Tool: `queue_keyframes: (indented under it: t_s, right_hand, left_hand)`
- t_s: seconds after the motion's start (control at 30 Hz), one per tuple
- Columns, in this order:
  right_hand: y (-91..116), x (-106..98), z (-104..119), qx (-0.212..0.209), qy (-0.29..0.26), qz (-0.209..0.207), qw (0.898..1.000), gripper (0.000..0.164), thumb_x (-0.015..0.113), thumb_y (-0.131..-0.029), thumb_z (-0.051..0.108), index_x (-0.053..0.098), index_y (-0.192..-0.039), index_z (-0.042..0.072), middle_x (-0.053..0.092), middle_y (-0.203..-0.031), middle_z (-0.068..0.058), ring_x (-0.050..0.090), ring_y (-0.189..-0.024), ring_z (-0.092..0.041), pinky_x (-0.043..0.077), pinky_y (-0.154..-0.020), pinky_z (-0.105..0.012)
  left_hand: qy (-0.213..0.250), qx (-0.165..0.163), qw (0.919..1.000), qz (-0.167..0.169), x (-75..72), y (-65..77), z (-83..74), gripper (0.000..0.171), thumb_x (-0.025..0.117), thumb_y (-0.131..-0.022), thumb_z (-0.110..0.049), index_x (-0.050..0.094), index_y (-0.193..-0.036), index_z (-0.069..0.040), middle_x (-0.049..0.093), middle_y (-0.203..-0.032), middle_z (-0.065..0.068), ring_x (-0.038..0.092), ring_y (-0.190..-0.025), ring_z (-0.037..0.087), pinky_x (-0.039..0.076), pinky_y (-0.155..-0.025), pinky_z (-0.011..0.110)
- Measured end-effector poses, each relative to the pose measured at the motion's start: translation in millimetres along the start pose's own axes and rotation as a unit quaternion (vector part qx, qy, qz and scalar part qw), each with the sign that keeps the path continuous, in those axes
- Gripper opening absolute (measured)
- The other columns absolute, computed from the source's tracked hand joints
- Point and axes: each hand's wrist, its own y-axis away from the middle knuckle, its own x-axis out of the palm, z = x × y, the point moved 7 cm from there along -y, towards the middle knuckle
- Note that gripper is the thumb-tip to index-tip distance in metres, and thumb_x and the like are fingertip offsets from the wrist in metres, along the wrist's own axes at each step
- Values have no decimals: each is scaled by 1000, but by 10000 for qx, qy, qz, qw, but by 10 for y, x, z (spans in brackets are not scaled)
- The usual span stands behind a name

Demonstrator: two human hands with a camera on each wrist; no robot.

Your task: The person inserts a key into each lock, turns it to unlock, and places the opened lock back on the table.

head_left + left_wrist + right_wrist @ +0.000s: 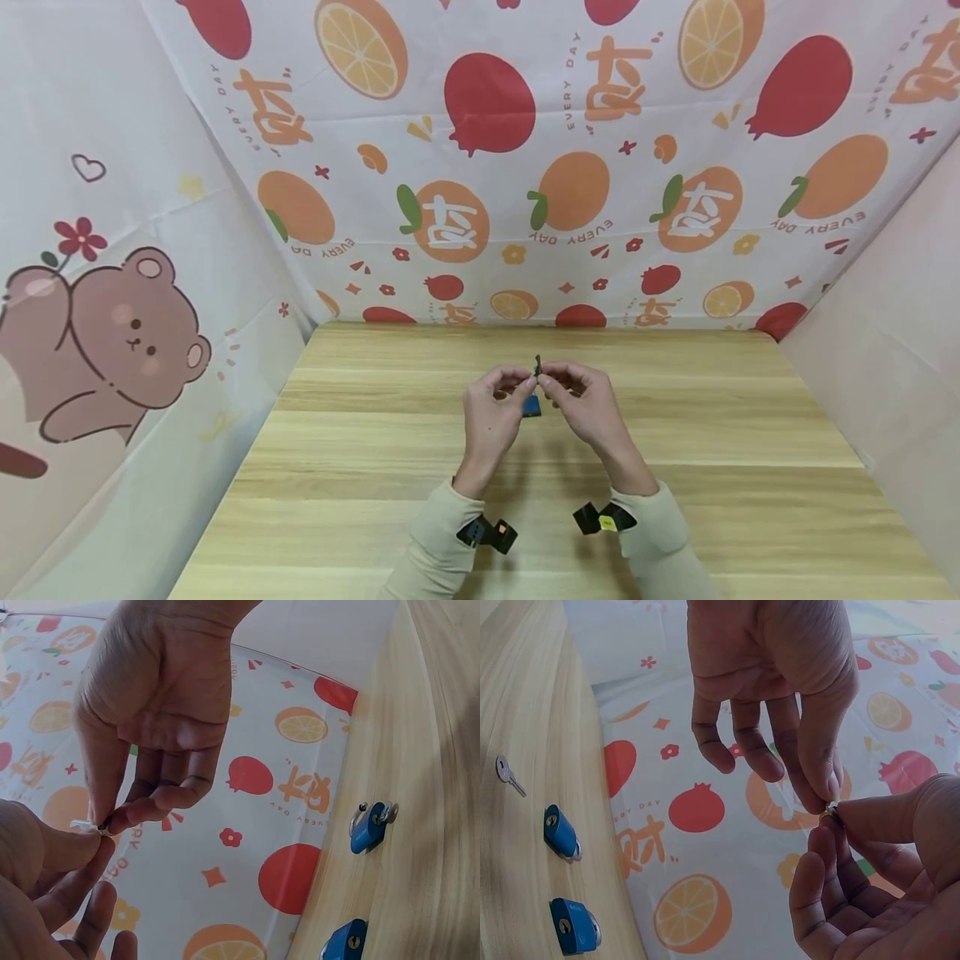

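Note:
Above the table, my left hand [491, 408] and right hand [588, 404] meet at their fingertips. Between them they pinch a small metal key [84, 824], mostly covered by the fingers; its thin silvery end sticks out in the left wrist view. From the right wrist view, only a small shiny bit of it shows between the left hand [885, 862] and the right hand [780, 667]. Below the hands lies a blue padlock [532, 407]. Both wrist views show two: one padlock [561, 831] nearer a loose key [508, 775], and another padlock [575, 926] beside it.
The wooden table [360, 467] ends at a fruit-printed cloth [495, 208] hanging behind it. A white cloth with a bear print [142, 333] hangs on the left, and a pale cloth [885, 333] on the right. Black wrist cameras sit on both cuffs.

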Motion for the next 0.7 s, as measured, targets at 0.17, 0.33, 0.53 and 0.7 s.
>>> queue_keyframes:
  t_s: [0.17, 0.33, 0.53, 0.7]
  right_hand:
    - [-9, -12, 13, 48, -15, -11, 10000, 22, 68, -98, 20, 74, -114, 5, 72, -102, -17, 66, -83, -25, 59, -73, -32]
    - [-20, -41, -1, 98, -111, -102, 9998, 22, 68, -99, 20, 74, -114, 5, 71, -100, -19, 64, -81, -18, 58, -72, -30]
    - [-38, -115, 24, 22, -285, -288, 9992, 21, 67, -99, 18, 74, -112, 3, 70, -99, -20, 63, -79, -18, 55, -68, -25]
    - [-55, -127, 35, 24, -299, -295, 9991, 22, 67, -99, 19, 74, -113, 3, 71, -101, -20, 62, -79, -13, 56, -69, -28]
  left_hand:
    - [42, -12, 10000, 20, 16, -15, -1, 5, 78, -89, -11, 76, -93, -11, 79, -88, 5, 70, -81, 17, 53, -79, 36]
    - [34, -17, 10000, 52, 20, -17, 2, 10, 78, -89, -12, 76, -98, -8, 79, -88, 6, 69, -80, 16, 53, -80, 41]
    - [-40, -32, 10000, 77, 20, -55, 23, 10, 75, -91, -13, 75, -100, -9, 78, -88, 9, 69, -79, 18, 52, -72, 27]
    - [-237, -79, 9995, 167, 49, -115, 99, 9, 74, -91, -12, 75, -100, -9, 78, -89, 10, 69, -77, 19, 53, -68, 23]
